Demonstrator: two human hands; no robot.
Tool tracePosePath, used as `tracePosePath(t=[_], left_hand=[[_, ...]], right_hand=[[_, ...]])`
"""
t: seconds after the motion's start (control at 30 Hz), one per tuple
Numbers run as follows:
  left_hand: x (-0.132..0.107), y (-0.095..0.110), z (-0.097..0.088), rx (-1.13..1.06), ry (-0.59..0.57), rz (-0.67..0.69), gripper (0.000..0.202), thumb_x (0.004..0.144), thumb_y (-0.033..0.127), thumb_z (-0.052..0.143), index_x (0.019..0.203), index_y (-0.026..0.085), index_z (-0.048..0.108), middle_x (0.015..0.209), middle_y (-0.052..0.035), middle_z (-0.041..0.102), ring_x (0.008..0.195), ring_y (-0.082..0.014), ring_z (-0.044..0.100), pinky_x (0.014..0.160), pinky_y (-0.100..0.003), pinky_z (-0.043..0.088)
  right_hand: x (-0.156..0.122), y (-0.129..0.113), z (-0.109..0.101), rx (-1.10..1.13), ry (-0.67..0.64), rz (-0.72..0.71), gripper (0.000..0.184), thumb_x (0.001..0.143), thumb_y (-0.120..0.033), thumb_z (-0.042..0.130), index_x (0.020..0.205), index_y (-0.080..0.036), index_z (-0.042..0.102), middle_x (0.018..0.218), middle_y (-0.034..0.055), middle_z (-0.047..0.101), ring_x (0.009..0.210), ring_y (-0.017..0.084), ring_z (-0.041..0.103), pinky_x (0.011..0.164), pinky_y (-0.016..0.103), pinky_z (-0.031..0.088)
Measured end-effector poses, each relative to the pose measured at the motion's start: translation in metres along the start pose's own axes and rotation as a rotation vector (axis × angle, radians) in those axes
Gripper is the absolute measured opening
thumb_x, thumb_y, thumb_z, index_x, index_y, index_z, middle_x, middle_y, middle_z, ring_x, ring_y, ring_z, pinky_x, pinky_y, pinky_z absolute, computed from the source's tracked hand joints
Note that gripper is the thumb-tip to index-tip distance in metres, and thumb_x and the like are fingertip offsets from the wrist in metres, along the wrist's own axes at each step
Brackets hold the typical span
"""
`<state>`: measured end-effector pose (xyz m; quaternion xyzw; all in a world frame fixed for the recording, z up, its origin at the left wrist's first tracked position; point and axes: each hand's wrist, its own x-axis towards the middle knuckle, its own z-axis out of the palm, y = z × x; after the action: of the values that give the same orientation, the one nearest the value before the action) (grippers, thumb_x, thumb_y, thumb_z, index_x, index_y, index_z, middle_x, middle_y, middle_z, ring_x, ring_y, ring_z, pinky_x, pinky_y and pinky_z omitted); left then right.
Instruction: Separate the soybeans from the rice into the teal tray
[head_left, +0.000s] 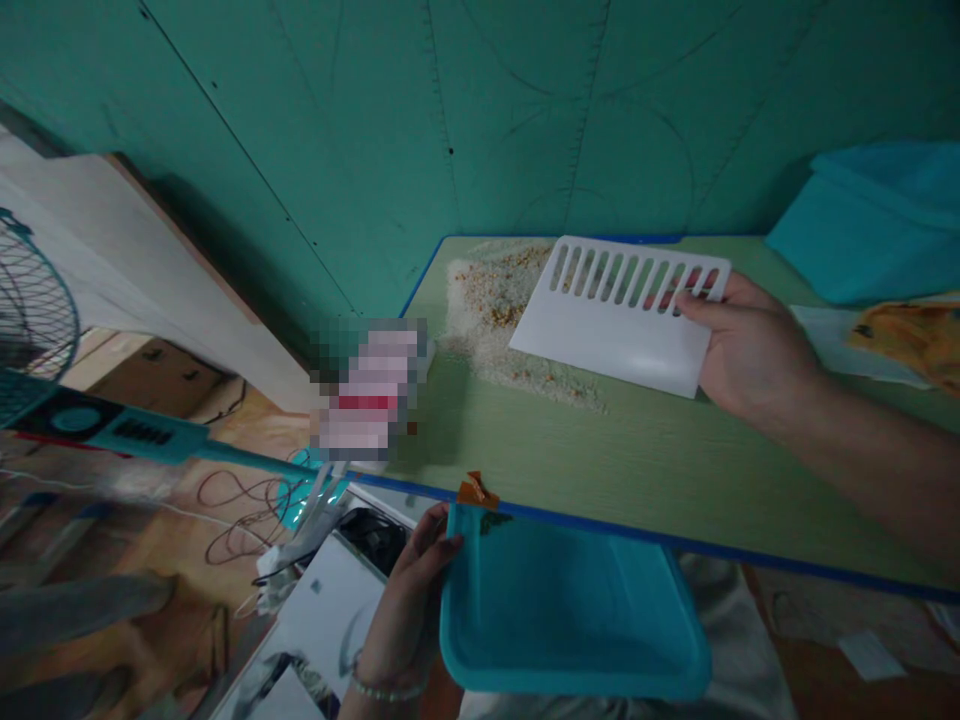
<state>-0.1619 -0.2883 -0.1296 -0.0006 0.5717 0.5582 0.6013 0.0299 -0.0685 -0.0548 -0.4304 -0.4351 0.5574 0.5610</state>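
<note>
In the head view, my right hand (757, 335) grips the right end of a flat white plastic scraper (611, 335) with a row of long slots along its upper edge. The scraper is raised over the table (600, 465). A spread of pale grains with scattered orange-yellow kernels (499, 290) lies to its left, partly hidden behind it. My left hand (416, 580) is closed around the left rim of a teal plastic bin (577, 610), which sits just below the table's front edge. Orange tape (478, 490) lies at the bin's upper left corner.
A second teal bin (874, 220) stands at the back right, with an orange cloth (911, 335) before it. Something blurred out (371, 390) rests at the table's left edge. A teal fan (97, 425) stands at left; a green wall (480, 120) closes the back.
</note>
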Motion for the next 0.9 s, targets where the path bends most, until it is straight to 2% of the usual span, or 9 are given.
tracePosePath(t=[0.13, 0.33, 0.5, 0.7, 0.9], left_hand=[[0.001, -0.001, 0.003, -0.013, 0.058, -0.021, 0.029, 0.065, 0.017, 0.067, 0.092, 0.023, 0.06, 0.076, 0.0013, 0.069, 0.068, -0.0192, 0.065, 0.07, -0.032, 0.049], [0.0, 0.0, 0.005, -0.042, 0.05, -0.025, 0.028, 0.064, 0.015, 0.067, 0.09, 0.022, 0.061, 0.077, 0.0006, 0.07, 0.071, -0.0203, 0.066, 0.072, -0.034, 0.049], [0.001, -0.002, 0.002, -0.019, 0.028, -0.03, 0.028, 0.065, 0.017, 0.067, 0.092, 0.022, 0.062, 0.076, 0.0002, 0.07, 0.065, -0.0186, 0.065, 0.064, -0.03, 0.049], [0.003, -0.003, 0.0, -0.07, -0.006, -0.015, 0.025, 0.066, 0.014, 0.066, 0.089, 0.023, 0.062, 0.08, 0.0001, 0.071, 0.072, -0.0184, 0.066, 0.069, -0.029, 0.05], [0.002, -0.004, 0.001, -0.061, -0.015, -0.012, 0.027, 0.064, 0.016, 0.068, 0.089, 0.021, 0.062, 0.077, -0.0013, 0.071, 0.078, -0.0232, 0.067, 0.07, -0.032, 0.05]], right_hand=[[-0.002, 0.004, -0.01, -0.025, 0.016, 0.057, 0.013, 0.07, -0.01, 0.058, 0.077, -0.021, 0.059, 0.077, -0.0011, 0.064, 0.069, 0.015, 0.057, 0.077, 0.035, 0.044], [-0.018, 0.001, -0.007, -0.026, -0.008, 0.151, 0.014, 0.069, -0.012, 0.058, 0.078, -0.022, 0.061, 0.076, -0.0018, 0.064, 0.068, 0.015, 0.058, 0.078, 0.037, 0.045], [-0.023, -0.001, -0.006, -0.013, -0.015, 0.149, 0.016, 0.069, -0.011, 0.059, 0.08, -0.023, 0.062, 0.077, -0.0025, 0.065, 0.07, 0.015, 0.059, 0.077, 0.035, 0.046], [-0.025, 0.002, -0.004, -0.006, -0.036, 0.195, 0.014, 0.07, -0.011, 0.059, 0.078, -0.022, 0.063, 0.07, -0.0032, 0.066, 0.065, 0.013, 0.059, 0.069, 0.031, 0.046], [-0.021, 0.0, 0.001, 0.011, -0.024, 0.137, 0.018, 0.071, -0.009, 0.056, 0.083, -0.022, 0.061, 0.076, -0.0028, 0.067, 0.068, 0.015, 0.06, 0.075, 0.035, 0.046]])
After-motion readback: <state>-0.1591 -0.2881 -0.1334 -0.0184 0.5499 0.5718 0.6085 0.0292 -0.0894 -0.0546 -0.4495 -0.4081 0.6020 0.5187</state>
